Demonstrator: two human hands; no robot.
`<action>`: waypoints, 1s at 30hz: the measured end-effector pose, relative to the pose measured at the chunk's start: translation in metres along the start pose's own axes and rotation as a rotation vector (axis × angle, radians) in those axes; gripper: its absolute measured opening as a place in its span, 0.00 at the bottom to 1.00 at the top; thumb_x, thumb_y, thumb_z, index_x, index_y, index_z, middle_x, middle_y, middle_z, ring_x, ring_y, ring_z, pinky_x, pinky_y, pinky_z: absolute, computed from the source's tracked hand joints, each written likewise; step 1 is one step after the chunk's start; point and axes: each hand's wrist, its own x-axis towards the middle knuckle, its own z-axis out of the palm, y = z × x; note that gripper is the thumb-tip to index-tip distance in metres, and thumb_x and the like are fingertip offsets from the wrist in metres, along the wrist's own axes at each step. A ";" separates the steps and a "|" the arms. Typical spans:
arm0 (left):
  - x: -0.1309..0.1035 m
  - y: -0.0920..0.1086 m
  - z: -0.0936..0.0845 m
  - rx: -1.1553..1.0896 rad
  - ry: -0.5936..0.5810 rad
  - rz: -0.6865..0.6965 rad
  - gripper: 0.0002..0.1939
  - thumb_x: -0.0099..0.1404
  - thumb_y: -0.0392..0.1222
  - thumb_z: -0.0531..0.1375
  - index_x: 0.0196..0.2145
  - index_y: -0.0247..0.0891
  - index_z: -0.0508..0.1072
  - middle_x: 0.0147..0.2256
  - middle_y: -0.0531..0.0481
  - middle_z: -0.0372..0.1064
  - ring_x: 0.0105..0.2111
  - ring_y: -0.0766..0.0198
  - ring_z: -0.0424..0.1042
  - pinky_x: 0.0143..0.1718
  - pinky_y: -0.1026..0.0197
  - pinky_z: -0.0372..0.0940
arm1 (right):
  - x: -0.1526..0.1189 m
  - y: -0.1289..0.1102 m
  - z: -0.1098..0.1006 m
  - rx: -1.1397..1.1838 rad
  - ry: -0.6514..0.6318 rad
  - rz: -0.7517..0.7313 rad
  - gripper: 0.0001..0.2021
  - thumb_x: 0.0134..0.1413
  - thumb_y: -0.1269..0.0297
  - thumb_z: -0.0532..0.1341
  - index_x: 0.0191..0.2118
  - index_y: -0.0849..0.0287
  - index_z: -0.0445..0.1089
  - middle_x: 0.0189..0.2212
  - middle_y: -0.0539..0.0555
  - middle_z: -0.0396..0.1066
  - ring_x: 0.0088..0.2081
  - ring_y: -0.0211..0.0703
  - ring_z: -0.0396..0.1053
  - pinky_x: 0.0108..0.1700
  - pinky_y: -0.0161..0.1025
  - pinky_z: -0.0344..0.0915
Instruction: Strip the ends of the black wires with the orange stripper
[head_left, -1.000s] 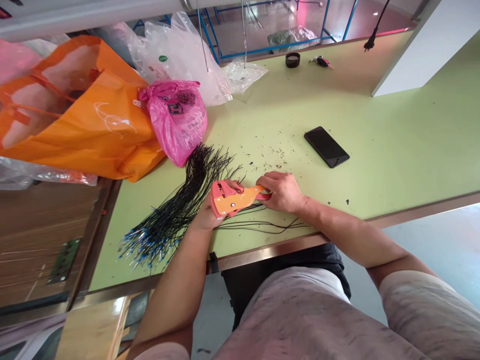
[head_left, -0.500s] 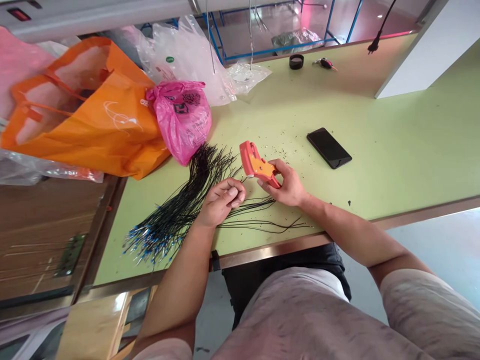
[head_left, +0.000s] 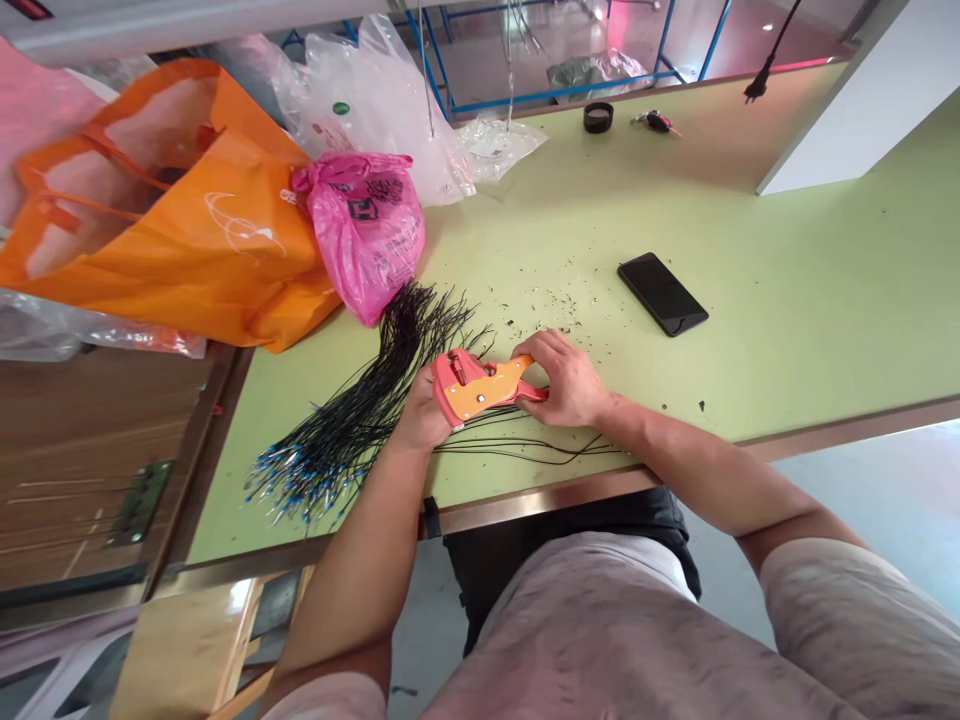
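Observation:
My right hand is wrapped round the handles of a red and orange wire stripper, whose handles are spread apart. The tool's head lies over the fingers of my left hand, so those fingers and anything in them are hidden. Beside my left hand, a thick bundle of black wires with blue and silver ends at the lower left lies on the green table. A few loose black wires stretch to the right beneath the tool.
An orange bag, a tied pink bag and clear plastic bags stand at the back left. A black phone lies right of my hands. Farther back are a black ring and keys. Small scraps dot the table.
My right hand has brought the wire stripper left and down, onto the fingers of my left hand. The tool has turned, and its handles are spread wider. The camera view has shifted slightly.

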 end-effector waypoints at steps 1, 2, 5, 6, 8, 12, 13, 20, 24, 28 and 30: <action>0.000 0.000 -0.001 -0.003 0.008 -0.002 0.27 0.49 0.66 0.79 0.31 0.40 0.82 0.31 0.48 0.77 0.31 0.60 0.78 0.33 0.60 0.76 | 0.000 0.000 -0.001 -0.011 0.003 -0.001 0.19 0.53 0.61 0.66 0.51 0.57 0.70 0.44 0.60 0.75 0.47 0.56 0.70 0.52 0.53 0.71; 0.000 -0.001 -0.002 -0.008 0.009 -0.011 0.27 0.50 0.66 0.78 0.32 0.39 0.82 0.31 0.47 0.78 0.31 0.61 0.78 0.33 0.60 0.76 | 0.001 -0.001 -0.001 -0.019 0.006 -0.006 0.19 0.53 0.61 0.66 0.51 0.57 0.70 0.45 0.60 0.76 0.47 0.56 0.70 0.52 0.53 0.70; -0.002 -0.001 -0.004 -0.012 -0.020 -0.050 0.28 0.52 0.66 0.78 0.35 0.39 0.82 0.34 0.46 0.79 0.34 0.59 0.80 0.35 0.59 0.78 | 0.002 -0.002 -0.002 -0.043 0.013 -0.030 0.18 0.55 0.60 0.65 0.51 0.58 0.70 0.45 0.61 0.76 0.46 0.56 0.69 0.51 0.52 0.70; -0.002 -0.001 -0.004 -0.005 -0.024 -0.060 0.27 0.53 0.66 0.78 0.35 0.40 0.82 0.35 0.46 0.78 0.35 0.59 0.80 0.36 0.58 0.79 | 0.002 -0.003 -0.002 -0.049 0.014 -0.034 0.17 0.56 0.60 0.65 0.51 0.58 0.71 0.45 0.62 0.76 0.46 0.56 0.69 0.51 0.52 0.70; -0.003 0.000 -0.004 0.017 -0.016 -0.077 0.27 0.53 0.67 0.77 0.35 0.42 0.81 0.36 0.46 0.78 0.35 0.59 0.80 0.35 0.58 0.79 | 0.002 -0.004 -0.002 -0.058 0.006 -0.030 0.17 0.57 0.59 0.65 0.51 0.58 0.71 0.45 0.62 0.76 0.45 0.56 0.68 0.50 0.52 0.70; -0.003 0.002 -0.003 0.031 -0.001 -0.100 0.25 0.51 0.65 0.78 0.34 0.43 0.81 0.35 0.47 0.76 0.33 0.59 0.79 0.32 0.58 0.79 | 0.002 -0.005 -0.002 -0.065 -0.007 -0.009 0.17 0.59 0.56 0.65 0.51 0.58 0.71 0.44 0.62 0.75 0.45 0.56 0.68 0.49 0.52 0.69; -0.003 0.002 -0.003 0.029 -0.006 -0.098 0.25 0.51 0.64 0.79 0.34 0.43 0.81 0.35 0.47 0.75 0.33 0.59 0.79 0.32 0.58 0.79 | 0.001 -0.006 -0.002 -0.067 -0.006 -0.007 0.17 0.59 0.56 0.66 0.51 0.58 0.71 0.44 0.61 0.76 0.44 0.56 0.68 0.48 0.52 0.69; -0.003 0.002 -0.006 0.031 -0.002 -0.090 0.23 0.54 0.64 0.77 0.33 0.42 0.83 0.34 0.45 0.77 0.34 0.57 0.80 0.31 0.57 0.79 | 0.000 -0.010 -0.004 -0.108 -0.015 0.000 0.17 0.60 0.54 0.65 0.49 0.58 0.72 0.41 0.60 0.76 0.42 0.54 0.68 0.46 0.49 0.68; -0.002 0.002 -0.007 0.028 -0.010 -0.085 0.21 0.53 0.62 0.78 0.32 0.42 0.84 0.34 0.45 0.78 0.33 0.56 0.80 0.30 0.56 0.79 | -0.001 -0.011 -0.002 -0.155 0.002 -0.002 0.16 0.61 0.53 0.65 0.48 0.58 0.74 0.39 0.59 0.77 0.39 0.51 0.69 0.42 0.46 0.65; -0.002 0.001 -0.010 0.032 -0.036 -0.026 0.24 0.52 0.63 0.78 0.34 0.41 0.83 0.33 0.47 0.77 0.32 0.59 0.79 0.32 0.59 0.79 | -0.003 -0.011 0.001 -0.177 0.013 0.014 0.15 0.63 0.50 0.64 0.44 0.57 0.74 0.34 0.56 0.77 0.35 0.47 0.69 0.37 0.42 0.60; -0.002 0.000 -0.012 0.042 -0.031 -0.005 0.25 0.52 0.63 0.79 0.35 0.40 0.83 0.34 0.46 0.78 0.33 0.59 0.79 0.32 0.60 0.77 | -0.004 -0.010 0.002 -0.186 0.019 0.021 0.13 0.63 0.52 0.63 0.41 0.57 0.74 0.31 0.54 0.75 0.32 0.44 0.67 0.34 0.40 0.57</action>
